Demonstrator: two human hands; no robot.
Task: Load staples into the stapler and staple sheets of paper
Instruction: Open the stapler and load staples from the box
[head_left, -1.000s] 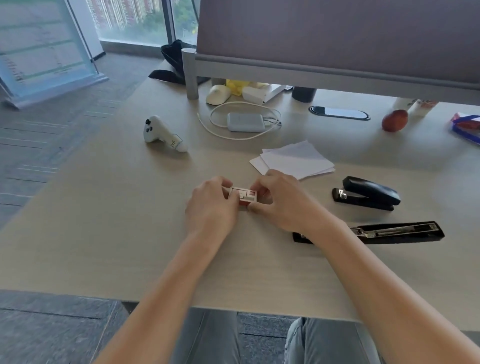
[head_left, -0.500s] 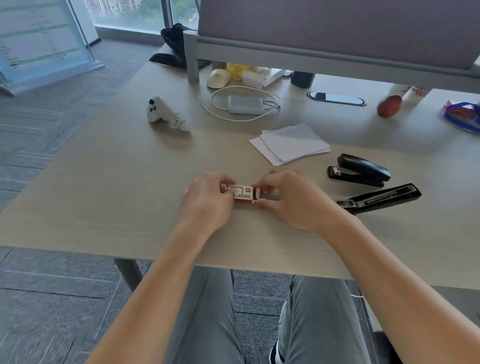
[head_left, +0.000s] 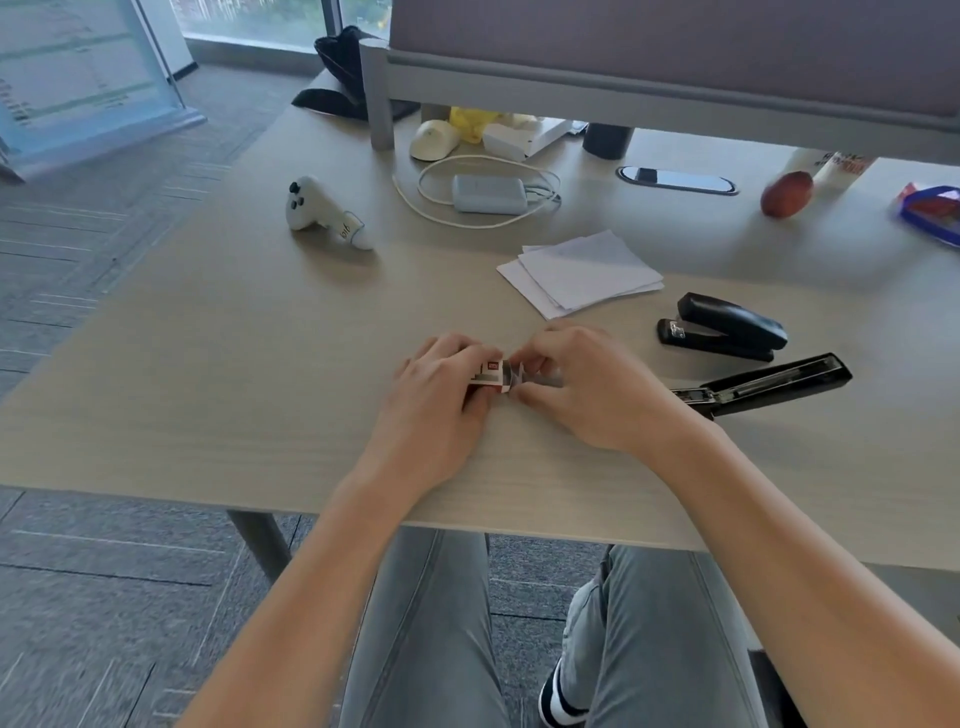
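A small red and white staple box rests on the desk between both hands. My left hand grips its left end. My right hand pinches the box's opened white flap at its right end. To the right lies a black stapler swung open flat, its metal staple channel facing up. A second black stapler, closed, sits just behind it. A loose stack of white paper sheets lies farther back on the desk.
The beige desk has its front edge close to my lap. At the back are a white controller, a grey power bank with white cable, a red fruit and a grey partition.
The view has tilted down, so the desk objects sit higher in frame. My right fingers have pulled open the flap at the right end of the staple box.
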